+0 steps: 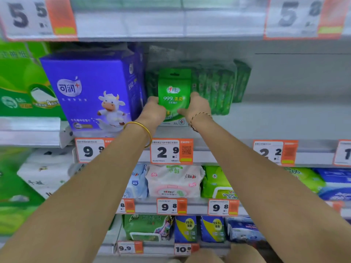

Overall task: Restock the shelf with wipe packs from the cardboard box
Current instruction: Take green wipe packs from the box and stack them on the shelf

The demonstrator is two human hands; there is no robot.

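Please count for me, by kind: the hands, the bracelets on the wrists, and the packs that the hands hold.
Hands: 2 (left hand, right hand)
Bracelets: 2 (gold bangle, braided cord bracelet)
Packs held: 1 (green wipe pack)
Total: 5

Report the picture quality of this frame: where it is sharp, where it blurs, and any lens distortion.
Head view: sharpest at the centre, where the green wipe pack held by the left hand and right hand shows readable print; the top price tags and frame edges are smeared; the wide-angle lens stretches both forearms toward the lower corners; lighting is even and soft, with no strong glare.
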